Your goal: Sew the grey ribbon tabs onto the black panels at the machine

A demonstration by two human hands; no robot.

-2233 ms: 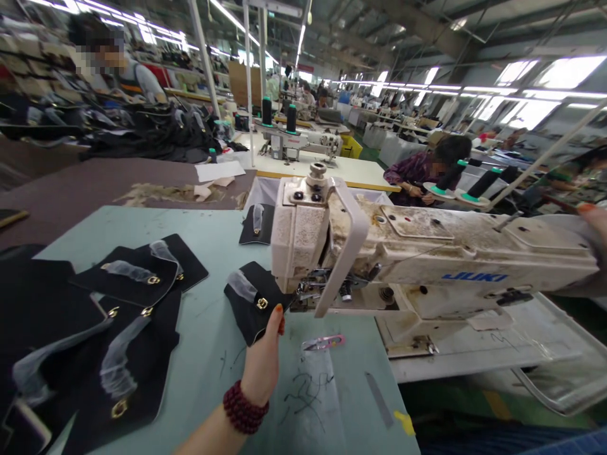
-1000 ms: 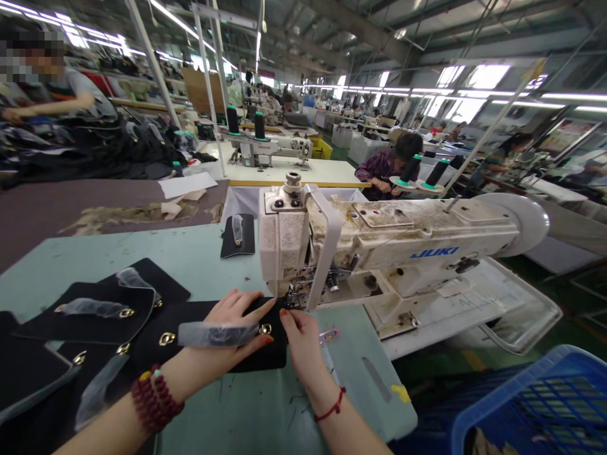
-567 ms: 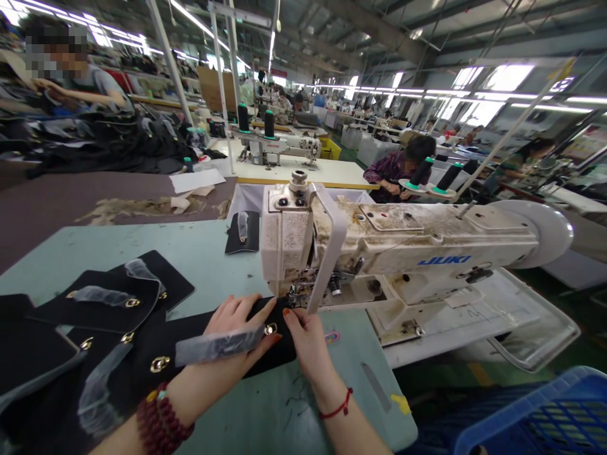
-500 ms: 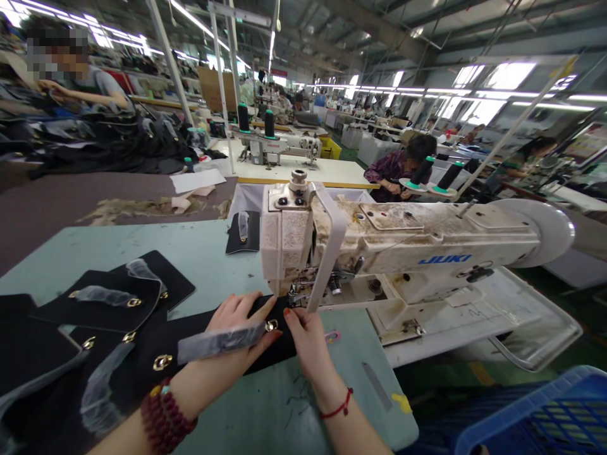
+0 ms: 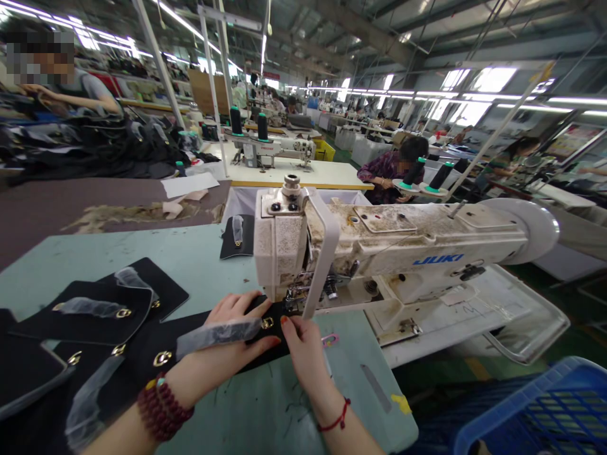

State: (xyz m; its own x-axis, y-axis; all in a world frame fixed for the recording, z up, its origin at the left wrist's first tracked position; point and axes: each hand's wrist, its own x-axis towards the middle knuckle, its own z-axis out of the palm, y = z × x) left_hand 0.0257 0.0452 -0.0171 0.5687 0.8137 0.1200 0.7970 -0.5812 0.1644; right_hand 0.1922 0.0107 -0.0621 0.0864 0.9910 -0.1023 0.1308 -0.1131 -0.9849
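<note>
Under the needle area of the white JUKI sewing machine (image 5: 427, 237) lies a black fabric or leather-like panel (image 5: 192, 322) with gold ring fittings (image 5: 268, 323). My left hand (image 5: 230, 355) rests flat on the panel, fingers spread, left of the presser foot. A strap in clear plastic wrap (image 5: 215, 335) passes over the back of that hand. My right hand (image 5: 306, 354) pinches the panel's near right edge between thumb and fingers, just in front of the presser foot (image 5: 290, 300). The fingertips underneath are hidden.
More black panels with wrapped straps (image 5: 90, 308) lie overlapping at left, and one small panel (image 5: 238, 237) sits behind the machine head. A grey blade-like strip (image 5: 376, 387) and pink clip (image 5: 331, 340) lie at right. A blue basket (image 5: 526, 404) stands lower right. Co-workers sit beyond.
My view has shifted slightly, so the scene sits a little farther left. Both hands keep nearly the same place on the panel, beside the presser foot.
</note>
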